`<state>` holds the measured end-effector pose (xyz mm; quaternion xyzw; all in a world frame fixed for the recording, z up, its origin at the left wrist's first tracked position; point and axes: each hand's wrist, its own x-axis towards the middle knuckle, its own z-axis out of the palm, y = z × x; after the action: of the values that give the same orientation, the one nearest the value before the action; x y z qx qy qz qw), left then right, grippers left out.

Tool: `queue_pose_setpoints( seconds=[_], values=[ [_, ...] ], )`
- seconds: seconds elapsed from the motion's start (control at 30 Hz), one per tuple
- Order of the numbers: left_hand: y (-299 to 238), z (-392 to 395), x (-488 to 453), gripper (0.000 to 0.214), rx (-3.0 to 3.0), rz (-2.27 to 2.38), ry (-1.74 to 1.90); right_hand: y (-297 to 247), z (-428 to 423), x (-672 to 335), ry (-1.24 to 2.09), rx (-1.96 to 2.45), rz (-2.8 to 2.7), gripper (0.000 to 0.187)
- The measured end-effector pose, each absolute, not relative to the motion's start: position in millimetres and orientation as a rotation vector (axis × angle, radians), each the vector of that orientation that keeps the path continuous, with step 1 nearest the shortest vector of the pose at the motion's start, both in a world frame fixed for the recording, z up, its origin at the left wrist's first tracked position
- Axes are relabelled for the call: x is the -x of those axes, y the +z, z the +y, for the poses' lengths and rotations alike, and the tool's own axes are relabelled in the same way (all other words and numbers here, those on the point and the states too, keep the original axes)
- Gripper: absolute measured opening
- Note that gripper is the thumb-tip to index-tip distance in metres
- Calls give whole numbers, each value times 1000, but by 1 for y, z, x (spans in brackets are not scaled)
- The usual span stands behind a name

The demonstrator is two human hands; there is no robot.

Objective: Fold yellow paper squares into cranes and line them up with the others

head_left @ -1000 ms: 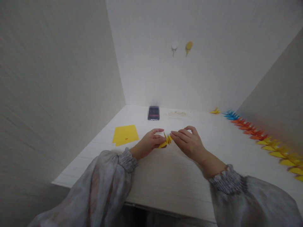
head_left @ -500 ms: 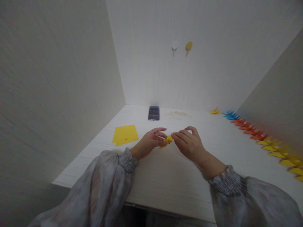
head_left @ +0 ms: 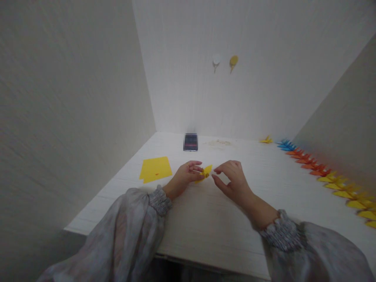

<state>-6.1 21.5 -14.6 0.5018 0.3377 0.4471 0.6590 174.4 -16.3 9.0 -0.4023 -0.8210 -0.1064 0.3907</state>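
Between the thumb and fingers of my left hand [head_left: 188, 174] is a small folded yellow paper crane [head_left: 206, 172], held just above the middle of the table. Part of the crane is hidden behind my fingers. To its right, my right hand [head_left: 233, 178] hovers with thumb and index finger apart and nothing between them. Its fingertips point at the crane without touching it. Flat yellow paper sheets [head_left: 155, 168] lie overlapping on the table to the left of my left hand, with a small orange mark on the top one.
A phone [head_left: 190, 142], partly pixelated, lies near the back wall. Along the right wall runs a row of folded cranes in blue [head_left: 286, 145], orange [head_left: 308, 161] and yellow [head_left: 346, 192]. One yellow crane [head_left: 266, 140] sits apart at the back. Two hooks are on the wall.
My right hand has let go of the crane, and its thumb and index finger have parted. The crane in my left hand now shows a raised pointed part. The view has tilted slightly.
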Motion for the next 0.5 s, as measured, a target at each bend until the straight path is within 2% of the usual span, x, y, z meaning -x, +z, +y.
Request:
queue_pose_setpoints(
  seconds=[0.13, 0.37, 0.5],
  values=[
    [-14, 21, 6, 52, -1151, 759, 981, 7, -19, -164, -261, 1064, -2101, 17],
    [-16, 21, 5, 53, -1161, 722, 953, 3, -19, -157, -265, 1066, -2140, 11],
    [-18, 22, 5, 54, -1134, 732, 973, 2, -19, -159, -253, 1128, -2080, 14]
  ],
)
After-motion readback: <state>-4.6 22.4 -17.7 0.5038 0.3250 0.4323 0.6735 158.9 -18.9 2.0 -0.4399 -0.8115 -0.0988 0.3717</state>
